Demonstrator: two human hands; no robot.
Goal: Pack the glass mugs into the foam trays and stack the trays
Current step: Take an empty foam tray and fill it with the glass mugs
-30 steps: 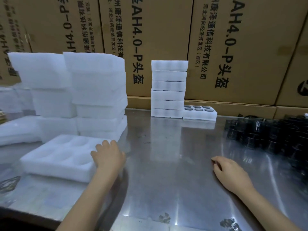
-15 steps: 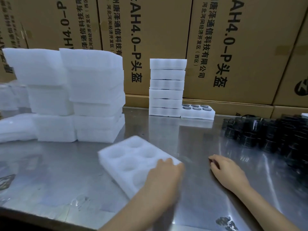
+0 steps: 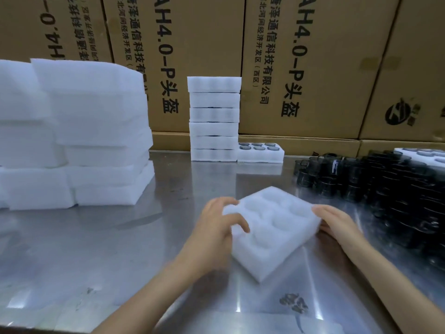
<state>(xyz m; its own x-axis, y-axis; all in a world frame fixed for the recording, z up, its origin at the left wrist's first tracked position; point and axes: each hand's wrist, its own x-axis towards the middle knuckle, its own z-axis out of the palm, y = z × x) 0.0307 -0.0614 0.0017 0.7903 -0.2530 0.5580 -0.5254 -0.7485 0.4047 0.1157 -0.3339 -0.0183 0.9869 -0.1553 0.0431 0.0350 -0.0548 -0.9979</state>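
Note:
An empty white foam tray [image 3: 269,227] with round pockets lies skewed on the steel table in front of me. My left hand [image 3: 216,225] grips its left edge, fingers over the rim. My right hand [image 3: 337,222] presses against its right corner. Dark glass mugs [image 3: 375,179] stand packed together at the right. A stack of several closed foam trays [image 3: 214,119] rises at the back centre, and beside it one tray filled with mugs [image 3: 261,153].
Tall piles of empty foam trays [image 3: 79,136] fill the left side of the steel table [image 3: 96,249]. Cardboard boxes [image 3: 301,56] form a wall behind. Another foam tray with mugs [image 3: 423,154] shows at the far right.
My left hand has slid the empty tray from the left side to the centre of the table. My right hand has come in against the tray's right corner.

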